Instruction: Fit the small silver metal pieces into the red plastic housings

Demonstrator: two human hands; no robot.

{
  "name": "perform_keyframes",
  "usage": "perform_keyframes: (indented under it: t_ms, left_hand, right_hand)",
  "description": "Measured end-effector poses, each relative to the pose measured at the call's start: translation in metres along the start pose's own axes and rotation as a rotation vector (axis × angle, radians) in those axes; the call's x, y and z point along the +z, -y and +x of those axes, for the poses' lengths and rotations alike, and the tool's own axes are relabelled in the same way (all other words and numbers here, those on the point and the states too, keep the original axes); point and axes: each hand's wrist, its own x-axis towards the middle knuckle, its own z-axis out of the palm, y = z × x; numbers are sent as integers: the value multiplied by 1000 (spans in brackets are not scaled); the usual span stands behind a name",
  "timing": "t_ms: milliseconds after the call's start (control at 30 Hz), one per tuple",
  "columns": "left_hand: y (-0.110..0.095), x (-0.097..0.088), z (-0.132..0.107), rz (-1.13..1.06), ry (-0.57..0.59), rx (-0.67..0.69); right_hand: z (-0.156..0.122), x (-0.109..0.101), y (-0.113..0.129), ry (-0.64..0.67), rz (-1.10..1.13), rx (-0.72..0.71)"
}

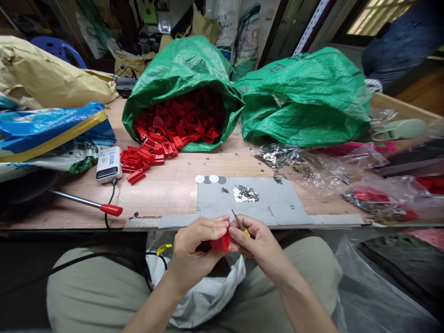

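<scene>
My left hand (199, 238) is closed around a red plastic part (222, 241), held just in front of the table edge. Close beside it, my right hand (255, 238) grips a slim pointed metal tool with a yellow handle (244, 230); its tip points up and left. My right fingertips meet the red part, and where they touch it is partly hidden. Beyond both hands, a pile of small shiny metal pieces (245, 194) lies on a grey mat (277, 199). Under the hands, a white sack (204, 300) rests between the knees.
A green sack (180, 60) spills red plastic parts (149, 155) onto the table. Another green sack (305, 97) stands to its right. Clear bags with metal pieces (277, 155) lie at right. A white power bank (108, 164) and a red-tipped lever (111, 210) are at left.
</scene>
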Motion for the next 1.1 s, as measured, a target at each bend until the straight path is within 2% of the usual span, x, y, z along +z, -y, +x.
perform_keyframes:
  t_ms: [133,400,500,633,667,733,767,833,900,933,1000,1100]
  left_hand:
    - [-4,-3,-5,70,83,29]
    - [-2,-4,-25,20,66,-63]
    - [1,3,-29,-115,12,-168]
    - [11,10,-30,-411,-127,-355]
    - [14,10,-29,-442,-152,-395]
    - [19,6,-25,-389,-199,-487]
    - [22,3,-23,-306,-215,-534]
    - [26,-3,-18,-69,-210,-585]
    - [32,-8,-14,157,-145,-543]
    - [35,-9,-13,238,-105,-496]
    - [40,-9,-11,334,-54,-408]
    - [44,-9,-12,384,-47,-343]
  right_hand:
    - [-4,4,-7,-9,1,-13]
    - [-16,3,-20,134,199,243]
    - [-16,4,-26,147,338,304]
    - [-13,9,-33,126,427,285]
    - [-12,8,-31,118,368,271]
    - [-6,1,-20,32,109,198]
    - [-1,-5,-12,-60,-82,129]
    - [12,-18,8,-330,-533,-42]
    - [29,-29,25,-542,-975,-114]
    - [38,-32,31,-582,-1161,-102]
    - [54,-33,37,-573,-1443,-44]
    - [69,-24,36,-507,-1687,27]
